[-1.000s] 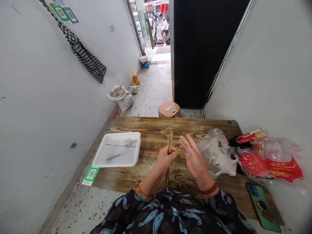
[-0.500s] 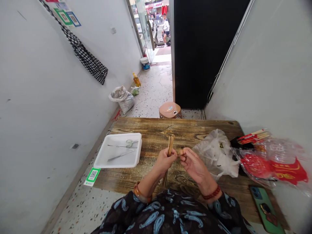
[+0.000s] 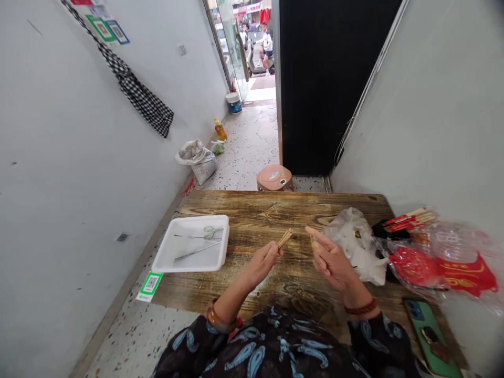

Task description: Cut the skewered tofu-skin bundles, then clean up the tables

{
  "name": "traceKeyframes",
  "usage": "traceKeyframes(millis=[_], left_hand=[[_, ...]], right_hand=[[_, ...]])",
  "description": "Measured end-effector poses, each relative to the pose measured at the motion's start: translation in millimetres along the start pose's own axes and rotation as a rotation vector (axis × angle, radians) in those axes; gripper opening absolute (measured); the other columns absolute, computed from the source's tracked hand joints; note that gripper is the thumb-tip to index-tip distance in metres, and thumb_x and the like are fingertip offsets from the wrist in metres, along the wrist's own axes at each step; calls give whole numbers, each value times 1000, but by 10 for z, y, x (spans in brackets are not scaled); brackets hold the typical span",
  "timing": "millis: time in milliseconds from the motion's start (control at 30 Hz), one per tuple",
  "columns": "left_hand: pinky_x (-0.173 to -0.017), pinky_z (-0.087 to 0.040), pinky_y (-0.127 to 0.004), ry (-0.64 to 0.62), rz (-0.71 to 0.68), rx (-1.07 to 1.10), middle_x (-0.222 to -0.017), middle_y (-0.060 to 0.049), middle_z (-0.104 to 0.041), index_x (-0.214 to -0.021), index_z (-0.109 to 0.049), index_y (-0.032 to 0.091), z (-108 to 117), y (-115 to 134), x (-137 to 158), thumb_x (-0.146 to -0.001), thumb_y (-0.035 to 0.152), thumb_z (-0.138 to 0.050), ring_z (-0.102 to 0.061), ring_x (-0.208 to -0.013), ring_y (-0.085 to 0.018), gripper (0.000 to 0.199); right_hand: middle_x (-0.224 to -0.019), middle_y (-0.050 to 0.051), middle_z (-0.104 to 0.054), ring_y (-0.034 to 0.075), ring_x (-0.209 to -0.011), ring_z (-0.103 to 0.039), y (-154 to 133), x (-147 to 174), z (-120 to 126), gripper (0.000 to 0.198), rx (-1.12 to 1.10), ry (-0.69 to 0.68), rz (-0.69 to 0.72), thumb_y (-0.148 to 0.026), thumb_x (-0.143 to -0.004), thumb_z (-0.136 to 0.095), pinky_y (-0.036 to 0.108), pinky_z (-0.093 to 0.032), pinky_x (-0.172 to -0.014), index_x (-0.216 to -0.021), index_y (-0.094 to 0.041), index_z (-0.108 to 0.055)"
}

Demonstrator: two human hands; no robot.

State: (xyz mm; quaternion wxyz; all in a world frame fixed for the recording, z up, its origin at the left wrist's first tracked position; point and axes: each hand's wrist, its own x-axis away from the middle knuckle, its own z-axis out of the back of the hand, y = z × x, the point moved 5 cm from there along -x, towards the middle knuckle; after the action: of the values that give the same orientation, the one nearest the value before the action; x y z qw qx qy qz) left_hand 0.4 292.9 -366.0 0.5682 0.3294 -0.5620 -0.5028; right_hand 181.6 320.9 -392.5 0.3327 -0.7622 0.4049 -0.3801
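Observation:
My left hand (image 3: 264, 264) is closed round a bundle of thin wooden sticks (image 3: 285, 239) that look like chopsticks. Their ends stick out past my thumb, tilted up to the right, while my palm hides the rest. To the right, my right hand (image 3: 329, 258) is held apart from the bundle, index finger stretched out and the other fingers curled in. A thin yellowish band (image 3: 312, 239), like a rubber band, shows at those fingers, partly hidden. Both hands are above the wooden table (image 3: 252, 210).
On the left, a white tray (image 3: 165, 261) holds pale green-handled scissors (image 3: 209, 232) and thin metal tools. A clear plastic bag (image 3: 350, 231), red-wrapped chopsticks (image 3: 409, 219) and red packaging (image 3: 460, 273) lie right, with a green phone (image 3: 431, 336). A stool (image 3: 274, 177) stands beyond the table.
My hands have moved apart, the right one going right and away from the bundle. The sticks, upright before, now lean up to the right.

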Motion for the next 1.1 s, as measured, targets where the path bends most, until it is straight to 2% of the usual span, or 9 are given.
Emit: traceKeyframes(millis=[100,167,267,367,467,600,833,1000,1100], left_hand=[[-56,-30,-24,13,-94,-254,-59,5,-41,-73,-51,20,33,15,-2,-91,55,-34,-38,-57,-12,43],[-59,-30,-25,14,-134,-416,-62,4,-44,-71,-49,21,20,31,-4,-92,49,-34,-42,-60,-13,38],[-58,-27,-26,10,-136,-572,-62,4,-46,-70,-49,22,-14,44,-3,-93,42,-36,-43,-59,-14,33],[-58,-26,-26,-18,-123,-635,-62,4,-45,-70,-48,22,-44,59,4,-94,41,-36,-43,-58,-14,33],[-58,-27,-25,-50,-130,-568,-62,4,-44,-68,-47,22,-67,73,7,-93,45,-35,-41,-59,-13,36],[-53,-27,-24,-97,-66,-243,-58,4,-41,-67,-50,19,-147,-14,-27,-90,58,-33,-36,-55,-11,48],[-41,-12,-22,65,165,138,-46,10,-25,-60,-40,20,-221,-191,-115,-80,67,-47,-17,-41,-5,51],[-39,-8,-20,45,160,281,-48,13,-23,-84,-48,21,-164,-101,-95,-83,58,-51,-10,-40,-6,37],[-39,-12,-20,-11,110,224,-52,12,-21,-101,-51,21,-155,-91,-66,-88,55,-44,-11,-42,-7,37]], right_hand=[[-48,-7,-58,10,-38,-47,-155,-31,30,59,359,-2,86,-41,-77,-66,21,-35,-40,-130,-22,-52],[-62,-2,-69,15,-52,-60,-261,-48,-7,56,586,8,175,-38,-70,-73,26,-45,-53,-122,-25,-59],[-78,0,-74,21,-70,-66,-379,-54,-104,59,840,18,321,-39,-61,-80,31,-45,-66,-118,-33,-63],[-76,1,-73,22,-72,-65,-399,-70,-151,59,963,18,381,-41,-58,-83,30,-41,-65,-114,-34,-66],[-69,-1,-71,20,-66,-64,-307,-121,-156,50,938,-67,310,-41,-57,-83,27,-39,-61,-104,-31,-68],[-64,-3,-68,16,-57,-61,-62,-177,-203,32,766,-214,132,-38,-70,-73,25,-40,-55,-98,-24,-63],[-61,-5,-61,14,-54,-57,306,-136,-151,26,540,-108,67,-37,-79,-61,26,-42,-56,-97,-22,-50],[-63,-2,-59,12,-61,-51,355,7,-3,19,679,-144,148,-36,-83,-58,26,-36,-61,-75,-19,-60],[-57,-3,-54,10,-57,-45,379,56,91,23,442,-151,29,-39,-81,-62,25,-32,-57,-74,-18,-63]])
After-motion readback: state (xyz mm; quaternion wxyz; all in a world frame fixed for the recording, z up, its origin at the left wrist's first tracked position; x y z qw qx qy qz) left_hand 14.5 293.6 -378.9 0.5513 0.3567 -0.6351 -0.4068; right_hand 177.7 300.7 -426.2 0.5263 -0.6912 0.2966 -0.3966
